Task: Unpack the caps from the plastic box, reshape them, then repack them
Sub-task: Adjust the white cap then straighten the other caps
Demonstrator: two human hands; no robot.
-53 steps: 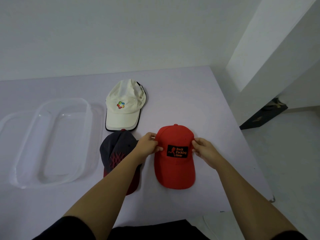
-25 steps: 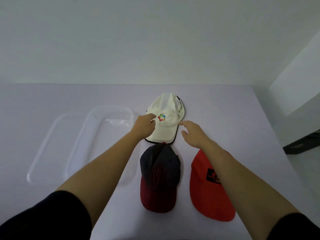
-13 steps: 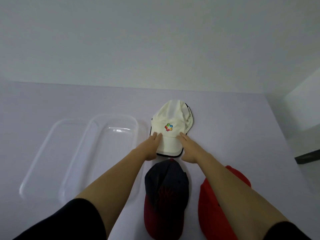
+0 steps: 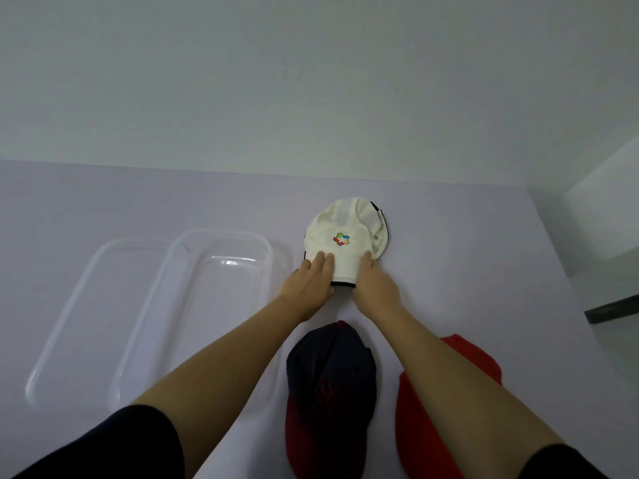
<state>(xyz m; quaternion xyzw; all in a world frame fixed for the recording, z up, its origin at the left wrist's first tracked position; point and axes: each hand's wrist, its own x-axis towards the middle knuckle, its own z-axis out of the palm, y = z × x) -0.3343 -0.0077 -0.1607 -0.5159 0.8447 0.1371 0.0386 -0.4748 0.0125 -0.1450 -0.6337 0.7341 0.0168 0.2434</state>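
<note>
A cream cap (image 4: 345, 229) with a multicoloured logo lies on the pale table, far centre. My left hand (image 4: 309, 288) and my right hand (image 4: 375, 288) rest on its brim, one at each side, fingers laid over the edge. Nearer me sit a dark navy cap with a maroon brim (image 4: 328, 385) and a red cap (image 4: 425, 409), partly hidden by my right forearm. The clear plastic box (image 4: 221, 305) stands empty to the left of the caps.
A clear lid (image 4: 86, 305) lies flat beside the box on its left. The table's right edge (image 4: 553, 257) drops to the floor, with a white wall corner and a dark object beyond it.
My hands left the red cap, reached forward to the cream cap and now sit on its brim. My view tilted up and away from the near table edge.
</note>
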